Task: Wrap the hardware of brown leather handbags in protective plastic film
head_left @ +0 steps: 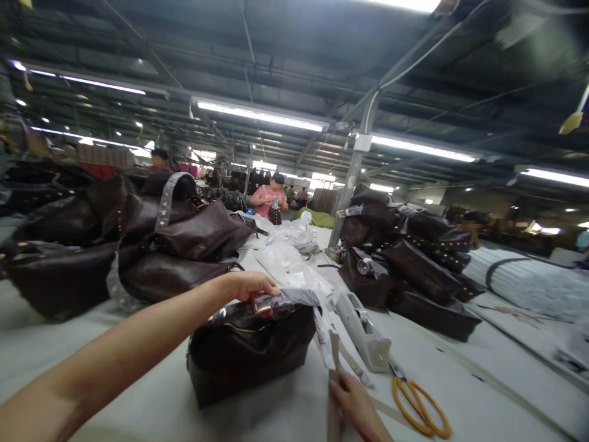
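Dark brown leather handbags (202, 234) heaped mid-left of frame, apparently parked off working space. Single matching handbag (251, 365) upright, lower centre, likely for access to top. Grey-wrapped curved strap (294, 298) above it, pinched by left hand (255, 285), seemingly for steadiness. Hands apart; right hand (356, 405), lower centre-right, closed on flat tan strip (334, 353). Yellow-handled metal scissors (416, 401), lower right, untouched.

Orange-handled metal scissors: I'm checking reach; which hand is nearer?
Right. The right hand is close by, left of the orange-handled metal scissors; the left hand is farther, at the grey-wrapped strap of the dark leather bag.
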Demonstrator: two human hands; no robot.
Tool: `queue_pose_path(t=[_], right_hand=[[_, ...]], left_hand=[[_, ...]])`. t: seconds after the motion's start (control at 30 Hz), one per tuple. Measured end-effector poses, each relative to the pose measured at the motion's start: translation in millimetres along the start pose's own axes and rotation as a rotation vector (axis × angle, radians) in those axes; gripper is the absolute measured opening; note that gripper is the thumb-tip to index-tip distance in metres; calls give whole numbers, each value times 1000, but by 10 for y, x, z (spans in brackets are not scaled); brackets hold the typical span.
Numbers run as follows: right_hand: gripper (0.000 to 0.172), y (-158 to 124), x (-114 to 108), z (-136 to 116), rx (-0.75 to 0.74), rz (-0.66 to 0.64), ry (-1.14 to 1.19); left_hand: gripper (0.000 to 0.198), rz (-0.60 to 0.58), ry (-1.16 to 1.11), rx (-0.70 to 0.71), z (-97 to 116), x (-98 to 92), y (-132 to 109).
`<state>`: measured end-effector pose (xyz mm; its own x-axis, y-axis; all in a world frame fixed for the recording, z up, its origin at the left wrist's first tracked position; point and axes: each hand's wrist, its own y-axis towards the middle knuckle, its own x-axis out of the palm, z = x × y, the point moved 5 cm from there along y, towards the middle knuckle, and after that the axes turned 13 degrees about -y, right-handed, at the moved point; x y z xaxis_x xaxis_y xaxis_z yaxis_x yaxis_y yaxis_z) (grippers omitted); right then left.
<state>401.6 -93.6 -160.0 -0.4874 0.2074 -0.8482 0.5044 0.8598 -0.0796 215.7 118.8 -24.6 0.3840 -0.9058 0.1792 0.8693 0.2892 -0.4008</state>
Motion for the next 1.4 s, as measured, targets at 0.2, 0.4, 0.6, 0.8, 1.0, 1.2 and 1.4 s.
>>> queue_pose_path(t=[0.2, 0.4, 0.6, 0.8, 1.0, 1.2, 1.4], right_hand=[[50, -680, -458, -188, 10, -148, 917], [61, -794, -232, -1188, -8, -336, 746], [57, -570, -94, -1337, 5, -285, 700], [54, -563, -68, -1279, 10, -302, 695], [53, -535, -110, -1245, -1, -282, 716], [50, -506, -81, -1232, 8, -288, 714], [46, -467, -69, -1262, -6, -267, 719]], left_hand=[[17, -3, -25, -4, -15, -49, 41], [22, -19, 21, -22, -32, -53, 35], [19, -18, 31, -18, -37, -26, 0], [22, -21, 22, 1, -26, -16, 5], [11, 19, 11, -9, -10, 40, -14], [19, -8, 35, -9, 12, 74, -56], [20, 2, 44, -11, 21, 75, -52]])
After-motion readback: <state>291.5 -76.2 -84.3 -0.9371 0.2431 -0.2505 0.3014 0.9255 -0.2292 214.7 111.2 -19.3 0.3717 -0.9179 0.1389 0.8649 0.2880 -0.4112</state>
